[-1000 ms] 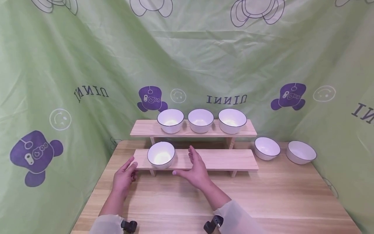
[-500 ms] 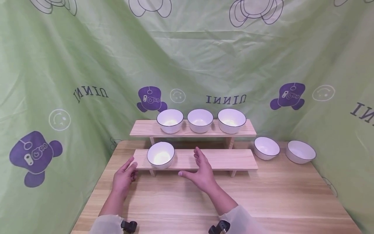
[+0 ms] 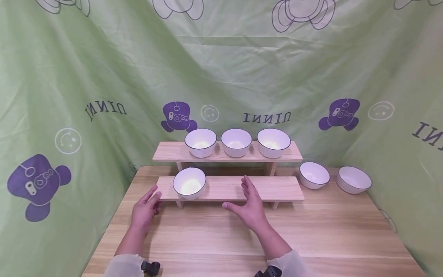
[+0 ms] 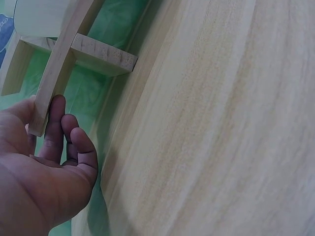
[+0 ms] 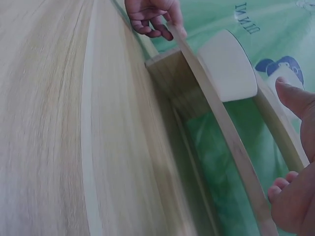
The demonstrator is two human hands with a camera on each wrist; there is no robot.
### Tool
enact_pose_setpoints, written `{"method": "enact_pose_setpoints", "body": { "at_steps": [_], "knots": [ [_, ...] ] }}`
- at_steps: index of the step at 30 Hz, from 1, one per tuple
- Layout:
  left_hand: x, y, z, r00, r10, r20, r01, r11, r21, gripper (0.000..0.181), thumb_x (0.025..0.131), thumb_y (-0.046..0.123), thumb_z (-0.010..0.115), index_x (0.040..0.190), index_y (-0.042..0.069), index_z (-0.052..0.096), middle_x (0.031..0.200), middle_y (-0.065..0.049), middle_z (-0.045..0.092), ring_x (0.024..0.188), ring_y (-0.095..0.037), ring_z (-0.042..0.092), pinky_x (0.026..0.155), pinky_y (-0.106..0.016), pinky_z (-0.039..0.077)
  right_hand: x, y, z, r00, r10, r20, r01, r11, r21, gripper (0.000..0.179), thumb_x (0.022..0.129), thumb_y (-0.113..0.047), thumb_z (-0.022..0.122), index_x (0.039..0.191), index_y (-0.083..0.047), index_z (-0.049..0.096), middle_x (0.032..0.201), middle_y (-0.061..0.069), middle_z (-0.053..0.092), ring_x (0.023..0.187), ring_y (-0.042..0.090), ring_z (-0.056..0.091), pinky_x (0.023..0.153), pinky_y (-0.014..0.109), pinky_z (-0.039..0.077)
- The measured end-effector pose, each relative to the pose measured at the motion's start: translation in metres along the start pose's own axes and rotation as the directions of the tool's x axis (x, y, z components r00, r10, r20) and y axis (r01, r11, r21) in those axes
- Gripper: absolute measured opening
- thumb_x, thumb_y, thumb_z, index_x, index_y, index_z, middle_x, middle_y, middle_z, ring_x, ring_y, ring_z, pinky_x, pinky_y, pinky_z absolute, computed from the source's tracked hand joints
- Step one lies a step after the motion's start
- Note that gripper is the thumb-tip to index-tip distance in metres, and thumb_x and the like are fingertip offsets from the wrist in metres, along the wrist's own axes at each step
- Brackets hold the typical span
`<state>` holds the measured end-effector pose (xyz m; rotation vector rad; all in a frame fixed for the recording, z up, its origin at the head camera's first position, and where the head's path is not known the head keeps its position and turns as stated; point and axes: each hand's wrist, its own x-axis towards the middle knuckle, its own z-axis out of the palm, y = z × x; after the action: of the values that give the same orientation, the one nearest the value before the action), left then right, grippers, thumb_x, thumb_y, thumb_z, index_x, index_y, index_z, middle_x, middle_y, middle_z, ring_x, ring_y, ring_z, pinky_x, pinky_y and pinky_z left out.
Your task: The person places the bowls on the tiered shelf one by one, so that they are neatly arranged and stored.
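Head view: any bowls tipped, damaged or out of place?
Nothing clearly stands out, and no damage shows. Three bowls on the upper shelf and one bowl on the lower shelf sit upright. Two bowls on the table look slightly slanted, perhaps only lens distortion.

Wrinkly green cloth [image 3: 228, 80] hung across the far side and down the left and right, printed with purple cartoon figures [image 3: 38, 184], smiley faces [image 3: 68, 141] and backwards-looking dark lettering [image 3: 266, 117]. Desk [image 3: 311, 238] was pale wood, streaky grain running left to right, light pretty soft.
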<state>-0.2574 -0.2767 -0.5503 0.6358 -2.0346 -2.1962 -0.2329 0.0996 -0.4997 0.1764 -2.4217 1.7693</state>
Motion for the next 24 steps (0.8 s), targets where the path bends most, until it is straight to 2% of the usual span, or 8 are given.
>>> {"method": "enact_pose_setpoints", "body": {
  "at_steps": [7, 24],
  "knots": [
    [-0.001, 0.001, 0.0, 1.0, 0.009, 0.014, -0.009, 1.0, -0.004, 0.068, 0.093, 0.04, 0.079, 0.153, 0.021, 0.053, 0.083, 0.006, 0.072, 0.085, -0.012, 0.067, 0.073, -0.024, 0.058, -0.002, 0.007, -0.01, 0.999, 0.024, -0.024, -0.024, 1.0, 0.007, 0.12, 0.073, -0.032, 0.097, 0.164, -0.011, 0.023, 0.164, 0.01, 0.036, 0.149, 0.032, 0.038, 0.121, 0.04, 0.034],
    [-0.003, 0.002, 0.001, 1.0, 0.001, 0.009, -0.001, 1.0, 0.01, 0.066, 0.094, 0.041, 0.078, 0.152, 0.022, 0.054, 0.083, 0.008, 0.072, 0.089, -0.013, 0.067, 0.072, -0.023, 0.057, -0.008, 0.016, -0.036, 0.997, 0.017, -0.076, -0.012, 0.998, 0.067, 0.121, 0.073, -0.035, 0.097, 0.164, -0.009, 0.022, 0.163, 0.009, 0.036, 0.151, 0.027, 0.034, 0.124, 0.037, 0.029]
  ]
}}
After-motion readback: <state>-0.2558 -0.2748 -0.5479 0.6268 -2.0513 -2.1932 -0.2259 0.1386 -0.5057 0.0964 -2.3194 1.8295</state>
